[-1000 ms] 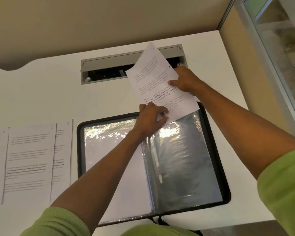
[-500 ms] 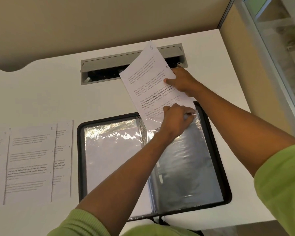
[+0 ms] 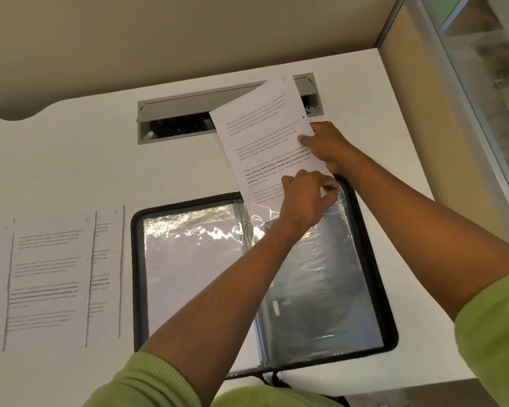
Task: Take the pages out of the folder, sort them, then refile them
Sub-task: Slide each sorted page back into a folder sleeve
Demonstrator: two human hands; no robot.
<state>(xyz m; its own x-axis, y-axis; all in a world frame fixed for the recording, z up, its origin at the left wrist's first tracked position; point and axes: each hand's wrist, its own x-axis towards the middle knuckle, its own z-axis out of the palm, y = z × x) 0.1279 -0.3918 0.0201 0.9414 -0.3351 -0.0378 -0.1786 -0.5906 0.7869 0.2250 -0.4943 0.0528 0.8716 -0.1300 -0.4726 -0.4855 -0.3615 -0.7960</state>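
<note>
Pinching page [image 3: 265, 136] edge with right hand [image 3: 325, 146]; gripping sleeve [image 3: 321, 274] top with left hand [image 3: 304, 199], over open folder [image 3: 136, 274].

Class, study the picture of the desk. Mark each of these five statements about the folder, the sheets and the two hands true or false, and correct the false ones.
1. The right hand holds the sheet marked 6 by its right edge. True.
2. Loose sheets lie on the desk, left of the folder. True.
3. The folder is shut. False: it lies open on the desk.
4. The left hand lies flat on the desk. False: it pinches the top of a clear sleeve in the folder.
5. The sheet marked 6 lies wholly inside a sleeve. False: most of it sticks out beyond the folder's far edge.
</note>
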